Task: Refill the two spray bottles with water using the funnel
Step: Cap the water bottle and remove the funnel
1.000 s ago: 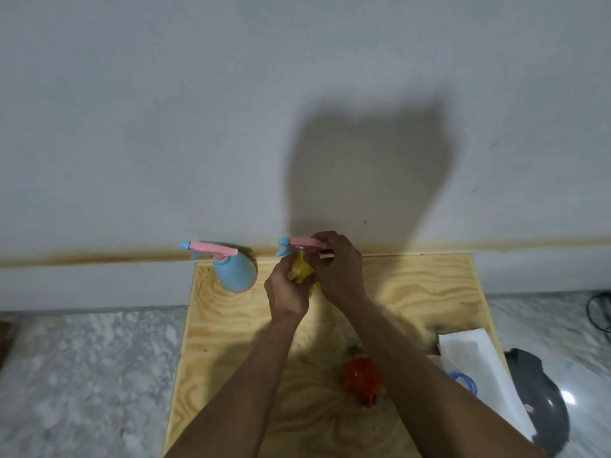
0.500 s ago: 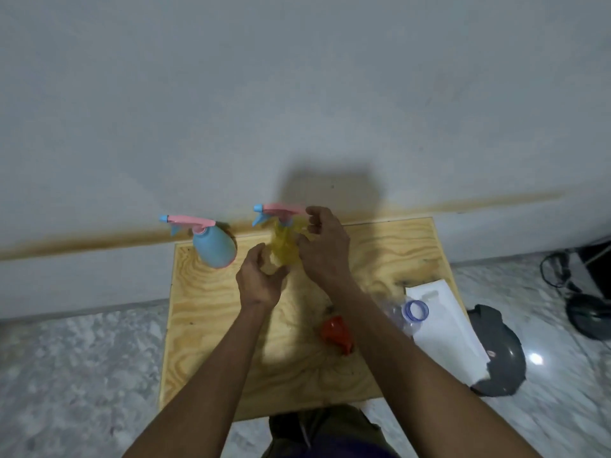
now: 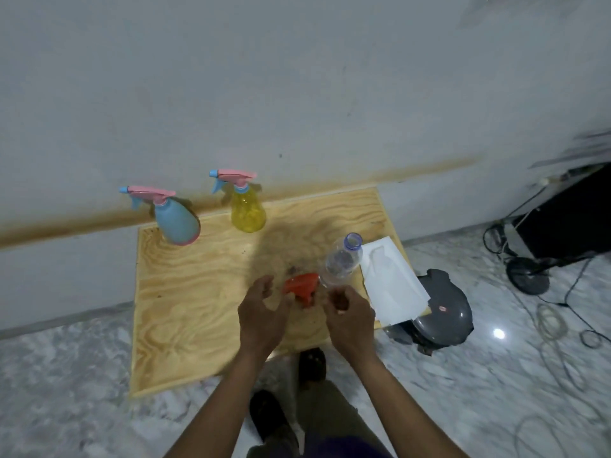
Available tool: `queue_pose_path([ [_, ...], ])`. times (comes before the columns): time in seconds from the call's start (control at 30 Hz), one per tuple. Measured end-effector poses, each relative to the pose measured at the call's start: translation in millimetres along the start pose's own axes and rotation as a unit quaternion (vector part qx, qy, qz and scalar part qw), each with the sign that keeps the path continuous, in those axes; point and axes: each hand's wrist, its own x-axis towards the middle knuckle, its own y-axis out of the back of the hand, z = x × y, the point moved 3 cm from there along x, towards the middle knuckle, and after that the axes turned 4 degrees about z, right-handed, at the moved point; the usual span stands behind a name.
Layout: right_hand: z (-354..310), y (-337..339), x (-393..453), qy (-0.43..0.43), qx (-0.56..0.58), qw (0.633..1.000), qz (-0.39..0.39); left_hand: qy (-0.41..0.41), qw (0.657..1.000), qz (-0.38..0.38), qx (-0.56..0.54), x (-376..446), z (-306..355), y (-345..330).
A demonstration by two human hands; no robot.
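The funnel (image 3: pixel 301 287), orange, lies at centre frame on the plywood bench (image 3: pixel 185 292), beside a clear water bottle (image 3: pixel 340 261). Both hands, left (image 3: pixel 263 317) and right (image 3: pixel 350 317), hover with fingers apart, gripping nothing. The blue spray bottle (image 3: pixel 175 219) and yellow spray bottle (image 3: pixel 247 209) stand upper left, capped.

I see blue spray bottle (image 3: pixel 177 221) and yellow spray bottle (image 3: pixel 247 208) upright, capped, upper left on the plywood board (image 3: pixel 185 292). Center frame: left hand (image 3: pixel 263 314) and right hand (image 3: pixel 350 317), fingers loosely curled, flank the red funnel (image 3: pixel 302 287); clear uncapped bottle (image 3: pixel 342 259) just beside it.
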Motion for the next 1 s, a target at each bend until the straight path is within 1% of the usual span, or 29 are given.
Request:
queue_pose_path([
  [0.1, 34.8, 21.4, 20.7, -0.047, -0.037, 0.997, 0.044, -0.039, 0.999, -0.01, -0.032, -10.1, 29.8, -23.3],
  [0.17, 51.6, 26.5, 38.1, -0.063, -0.066, 0.995, 0.049, -0.06, 0.997, -0.025, -0.047, -11.6, 48.2, -40.3],
  [0.27, 69.8, 22.1, 62.2, -0.072, -0.099, 0.993, 0.004, -0.091, 0.993, -0.042, -0.056, -8.2, 69.9, -63.7],
  [0.37, 79.2, 14.1, 80.6, -0.042, -0.133, 0.988, -0.061, -0.086, 0.992, -0.046, -0.074, -2.8, 78.9, -80.5],
  [0.43, 84.3, 8.3, 89.3, -0.027, -0.141, 0.984, -0.101, -0.099, 0.99, -0.041, -0.094, -3.5, 82.2, -89.4],
  [0.57, 95.8, -2.3, 98.3, -0.008, -0.161, 0.976, -0.143, -0.103, 0.989, 0.004, -0.111, -10.2, 85.7, -99.2],
  [0.73, 95.9, -2.8, 105.7, 0.035, -0.209, 0.962, -0.172, -0.105, 0.989, 0.044, -0.09, -12.8, 92.6, -104.8],
  [0.87, 82.3, 17.9, 106.9, 0.033, -0.173, 0.972, -0.155, -0.105, 0.99, 0.056, -0.073, -14.4, 92.2, -108.3],
  [0.97, 55.2, 52.4, 106.9, 0.06, -0.106, 0.987, -0.108, -0.102, 0.99, 0.057, -0.077, -15.8, 90.1, -110.4],
  [1.0, 42.7, 66.1, 107.5, 0.055, -0.068, 0.992, -0.092, -0.095, 0.99, 0.053, -0.086, -16.2, 89.1, -111.9],
])
